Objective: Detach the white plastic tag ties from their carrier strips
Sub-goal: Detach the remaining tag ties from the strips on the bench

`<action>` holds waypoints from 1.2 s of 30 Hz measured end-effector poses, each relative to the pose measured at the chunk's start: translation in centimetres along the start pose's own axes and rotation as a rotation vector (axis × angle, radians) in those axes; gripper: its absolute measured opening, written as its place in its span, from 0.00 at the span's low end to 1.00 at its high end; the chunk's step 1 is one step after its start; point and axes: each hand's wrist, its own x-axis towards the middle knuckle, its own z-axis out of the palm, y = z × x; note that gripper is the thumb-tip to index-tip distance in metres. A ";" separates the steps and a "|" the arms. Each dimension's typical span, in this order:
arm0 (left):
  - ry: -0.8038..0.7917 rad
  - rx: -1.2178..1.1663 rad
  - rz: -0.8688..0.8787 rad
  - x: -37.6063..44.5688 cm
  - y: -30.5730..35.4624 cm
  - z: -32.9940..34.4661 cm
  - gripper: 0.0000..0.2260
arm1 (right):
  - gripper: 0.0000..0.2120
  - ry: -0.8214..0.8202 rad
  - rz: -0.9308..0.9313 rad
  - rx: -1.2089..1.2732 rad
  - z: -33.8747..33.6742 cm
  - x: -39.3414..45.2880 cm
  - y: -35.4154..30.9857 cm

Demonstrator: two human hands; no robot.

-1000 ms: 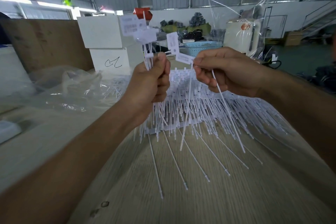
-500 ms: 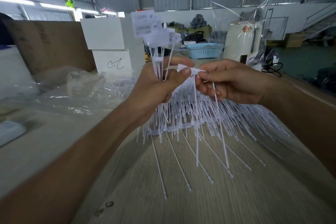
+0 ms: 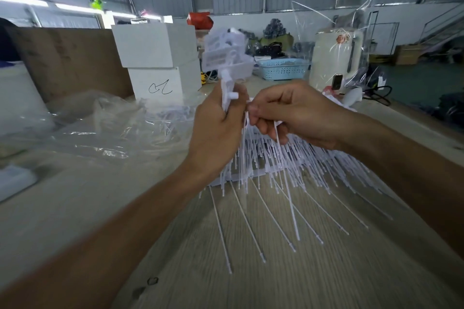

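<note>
Wooden table, plastic bag, white boxes behind hands.

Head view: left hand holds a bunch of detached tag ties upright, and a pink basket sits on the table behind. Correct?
Not quite. The head view shows the basket is light blue, not pink. The left hand does hold the tag ties upright.

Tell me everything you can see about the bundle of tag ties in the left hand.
The bundle of tag ties is white, slightly translucent plastic. Its flat rectangular tag heads fan out above the left hand, blurred, with faint printed lines that cannot be read. Below the heads the stems gather into the hand's grip, and thin straight tails hang down under it towards the wooden table. It stands roughly upright. The right hand pinches a tie right beside it.
</note>
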 end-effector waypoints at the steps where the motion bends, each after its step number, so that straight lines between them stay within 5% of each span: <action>1: 0.030 -0.011 -0.016 0.1 0.0 0.0 0.10 | 0.10 0.039 -0.036 -0.075 0.4 0.1 -0.1; 7: -0.007 -0.036 -0.133 0.8 0.3 -0.1 0.18 | 0.13 0.195 -0.278 -0.711 1.1 -0.1 -1.1; 12: -0.137 -0.246 -0.390 1.3 0.4 -0.8 0.20 | 0.10 0.145 -0.515 -1.124 1.3 -0.1 -2.0; 22: -0.197 -0.307 -0.242 1.3 0.6 -1.0 0.11 | 0.13 0.181 -0.073 -0.561 -0.8 -0.3 -2.6; 28: -0.227 -0.273 -0.272 0.9 0.7 -0.8 0.13 | 0.11 0.005 -0.093 -0.499 -1.0 -0.7 -2.3; 36: -0.487 -0.246 -0.333 0.8 0.7 -1.0 0.21 | 0.13 0.315 -0.079 -0.118 -2.4 0.0 -1.6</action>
